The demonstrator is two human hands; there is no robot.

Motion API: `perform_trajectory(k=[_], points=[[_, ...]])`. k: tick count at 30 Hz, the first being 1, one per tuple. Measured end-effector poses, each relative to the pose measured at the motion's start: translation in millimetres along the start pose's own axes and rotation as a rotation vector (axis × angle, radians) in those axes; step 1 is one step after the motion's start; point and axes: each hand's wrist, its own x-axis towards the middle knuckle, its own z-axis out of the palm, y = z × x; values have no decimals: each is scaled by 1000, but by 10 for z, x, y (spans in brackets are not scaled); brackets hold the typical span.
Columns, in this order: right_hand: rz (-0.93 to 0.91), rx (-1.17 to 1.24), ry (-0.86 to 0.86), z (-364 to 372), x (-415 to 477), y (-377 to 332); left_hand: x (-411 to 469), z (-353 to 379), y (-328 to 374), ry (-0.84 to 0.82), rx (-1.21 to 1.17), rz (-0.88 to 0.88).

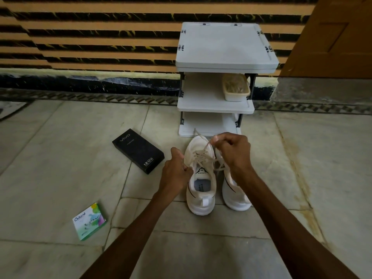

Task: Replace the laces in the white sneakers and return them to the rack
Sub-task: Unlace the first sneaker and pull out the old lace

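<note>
Two white sneakers stand side by side on the floor, toes toward the white rack (215, 106). The left sneaker (201, 190) carries an off-white lace (203, 156) criss-crossed over its tongue. My left hand (175, 172) pinches the lace at the shoe's left side. My right hand (233, 152) pinches the other lace end above the toe, pulled up and taut. The right sneaker (235, 196) is partly hidden under my right wrist.
The rack has three shelves; a beige basket (236, 88) sits on the middle one. A black phone box (138, 151) lies on the floor left of the shoes. A small green-and-white box (89, 220) lies nearer, left. A striped wall stands behind, with a wooden door at right.
</note>
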Motion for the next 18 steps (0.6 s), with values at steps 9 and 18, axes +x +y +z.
perform_trajectory(k=[9,18], points=[[314,435,-197,52,-117,-68,5,27,-27,-2,29,13],[-338,-365,-140,45,-23,193,-14,112,-4,37,117,171]])
